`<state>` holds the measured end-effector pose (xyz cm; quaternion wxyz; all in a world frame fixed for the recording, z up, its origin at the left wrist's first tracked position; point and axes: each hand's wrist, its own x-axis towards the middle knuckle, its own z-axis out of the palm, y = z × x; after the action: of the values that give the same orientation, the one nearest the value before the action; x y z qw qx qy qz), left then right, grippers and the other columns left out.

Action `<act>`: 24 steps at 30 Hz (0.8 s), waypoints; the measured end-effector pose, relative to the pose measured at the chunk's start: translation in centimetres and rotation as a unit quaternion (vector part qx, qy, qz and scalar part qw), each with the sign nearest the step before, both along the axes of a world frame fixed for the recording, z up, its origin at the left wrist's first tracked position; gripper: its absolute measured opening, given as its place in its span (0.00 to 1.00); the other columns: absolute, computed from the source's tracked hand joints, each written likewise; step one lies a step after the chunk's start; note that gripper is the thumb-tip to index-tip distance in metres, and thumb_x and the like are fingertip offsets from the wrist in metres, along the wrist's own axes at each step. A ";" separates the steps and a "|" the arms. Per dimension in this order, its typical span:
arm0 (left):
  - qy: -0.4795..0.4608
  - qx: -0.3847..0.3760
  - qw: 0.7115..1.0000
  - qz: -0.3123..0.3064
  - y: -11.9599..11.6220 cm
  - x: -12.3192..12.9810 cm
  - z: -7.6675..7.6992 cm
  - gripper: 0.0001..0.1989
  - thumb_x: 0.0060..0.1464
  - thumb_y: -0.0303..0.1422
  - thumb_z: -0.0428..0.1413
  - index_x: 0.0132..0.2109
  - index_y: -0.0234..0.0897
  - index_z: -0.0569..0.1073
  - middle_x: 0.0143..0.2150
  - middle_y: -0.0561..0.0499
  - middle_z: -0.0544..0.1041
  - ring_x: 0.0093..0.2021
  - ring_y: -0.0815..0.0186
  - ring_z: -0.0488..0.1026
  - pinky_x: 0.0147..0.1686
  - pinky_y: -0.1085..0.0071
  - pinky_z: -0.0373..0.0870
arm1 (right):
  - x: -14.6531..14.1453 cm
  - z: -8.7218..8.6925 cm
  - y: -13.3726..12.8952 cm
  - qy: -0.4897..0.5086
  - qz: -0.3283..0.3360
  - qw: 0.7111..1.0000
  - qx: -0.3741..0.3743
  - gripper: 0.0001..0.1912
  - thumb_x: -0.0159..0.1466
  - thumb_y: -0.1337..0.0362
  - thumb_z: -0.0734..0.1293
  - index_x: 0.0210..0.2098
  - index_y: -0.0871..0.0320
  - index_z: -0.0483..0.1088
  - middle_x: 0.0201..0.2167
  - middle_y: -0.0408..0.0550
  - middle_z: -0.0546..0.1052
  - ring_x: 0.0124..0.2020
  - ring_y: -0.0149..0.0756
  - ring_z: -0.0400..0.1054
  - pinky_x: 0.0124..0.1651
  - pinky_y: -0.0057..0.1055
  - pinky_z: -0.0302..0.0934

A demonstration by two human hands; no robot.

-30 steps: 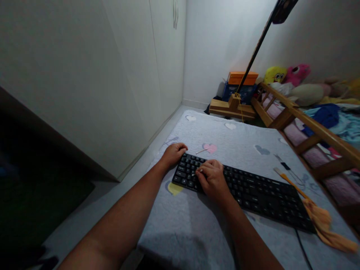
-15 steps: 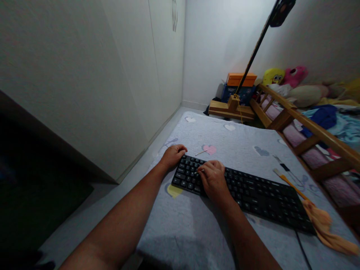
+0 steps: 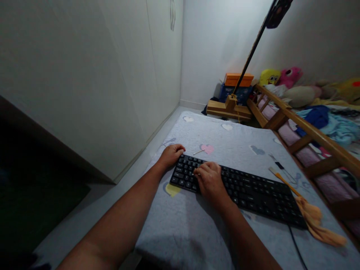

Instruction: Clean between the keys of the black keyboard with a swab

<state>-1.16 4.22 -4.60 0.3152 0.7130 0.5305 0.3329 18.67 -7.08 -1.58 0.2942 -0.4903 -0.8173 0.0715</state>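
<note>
A black keyboard [image 3: 253,191] lies at a slant on the cloth-covered table. At its far left corner, my left hand [image 3: 171,155] is closed with curled fingers, gripping the edge. My right hand [image 3: 209,178] is over the keys left of the middle, its thumb and fingers pinched together. A small white tip pokes out of this pinch and looks like a cotton swab [image 3: 194,173]; most of it is hidden by the fingers. Another cotton swab [image 3: 199,152] lies on the cloth just beyond the keyboard.
Right of the keyboard are a flat brush with an orange handle [image 3: 284,180], a slim tool with a black band [image 3: 279,165] and a crumpled orange cloth [image 3: 312,217]. A wooden bed rail [image 3: 317,129] runs along the right, a pale wardrobe [image 3: 112,75] along the left. Behind stands a wooden-based pole [image 3: 253,50].
The view has shifted slightly, so things appear a little further left. My right hand has moved slightly over the keys, still pinched; my left hand keeps its place at the corner.
</note>
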 end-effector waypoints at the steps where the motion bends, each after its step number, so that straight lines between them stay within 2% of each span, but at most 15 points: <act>1: 0.003 0.000 1.000 -0.001 0.0 0.0 0.1 0.14 0.52 0.34 0.50 0.38 0.35 0.79 0.34 0.48 0.80 0.36 0.61 0.75 0.39 0.67 0.68 | 0.0 0.0 -0.1 0.001 0.000 1.000 0.000 0.10 0.66 0.72 0.63 0.35 0.55 0.75 0.35 0.47 0.79 0.45 0.42 0.64 0.56 0.45 0.48; 8: 0.008 0.004 1.000 0.002 0.1 0.0 0.0 0.14 0.52 0.34 0.50 0.38 0.35 0.79 0.34 0.48 0.80 0.37 0.61 0.75 0.40 0.67 0.68 | 0.2 -0.3 -0.8 0.028 -0.004 1.000 -0.002 0.09 0.67 0.70 0.63 0.35 0.54 0.76 0.35 0.46 0.79 0.45 0.42 0.64 0.56 0.45 0.49; 16: 0.004 -0.004 1.000 0.008 -0.1 0.1 0.1 0.13 0.53 0.33 0.50 0.38 0.36 0.79 0.34 0.49 0.80 0.36 0.61 0.75 0.38 0.68 0.69 | 0.1 -1.1 0.1 0.039 -0.048 0.998 0.011 0.09 0.67 0.69 0.64 0.37 0.54 0.76 0.37 0.46 0.80 0.45 0.41 0.65 0.57 0.45 0.48; 24: -0.002 -0.009 1.000 0.002 0.0 0.2 0.1 0.13 0.52 0.33 0.51 0.37 0.35 0.78 0.32 0.49 0.79 0.35 0.62 0.74 0.37 0.68 0.68 | 0.9 -0.7 0.2 0.051 -0.056 0.997 0.003 0.08 0.66 0.69 0.64 0.35 0.54 0.76 0.35 0.46 0.80 0.44 0.41 0.65 0.55 0.45 0.48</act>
<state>-1.00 4.21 -4.46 0.3222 0.7081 0.5344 0.3304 19.60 -6.90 -2.27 0.3409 -0.5299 -0.7727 0.0773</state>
